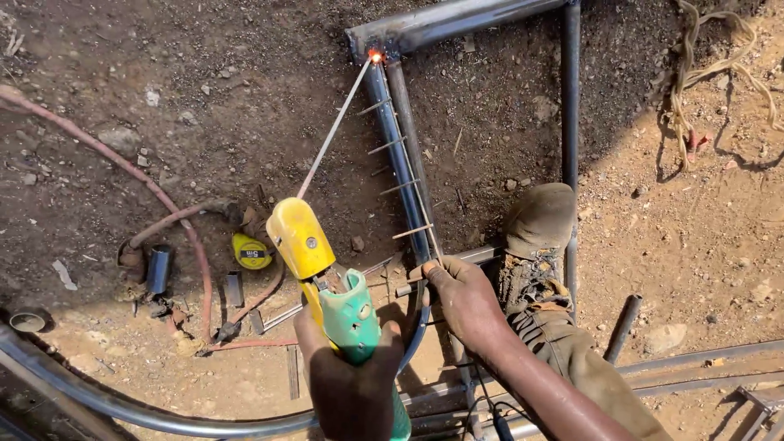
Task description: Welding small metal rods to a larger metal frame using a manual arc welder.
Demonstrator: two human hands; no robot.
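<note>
My left hand [351, 396] is closed around the green handle of a welding electrode holder [314, 261] with a yellow head. Its thin welding rod [335, 126] slants up to a glowing spark [376, 55] at the top left corner of a metal frame [457, 20] lying on the dirt. My right hand [461, 298] grips the lower end of the frame's left bar [396, 155], where short thin rods stick out sideways. My boot [535, 224] rests beside that hand, near the frame's right bar [570, 98].
A yellow tape measure [250, 251] and small metal offcuts lie on the ground at the left. A red hose [122, 163] curves past them. A bent pipe [122, 408] runs along the bottom left, straight pipes [702, 363] lie at the bottom right, and a rope [694, 65] lies at the top right.
</note>
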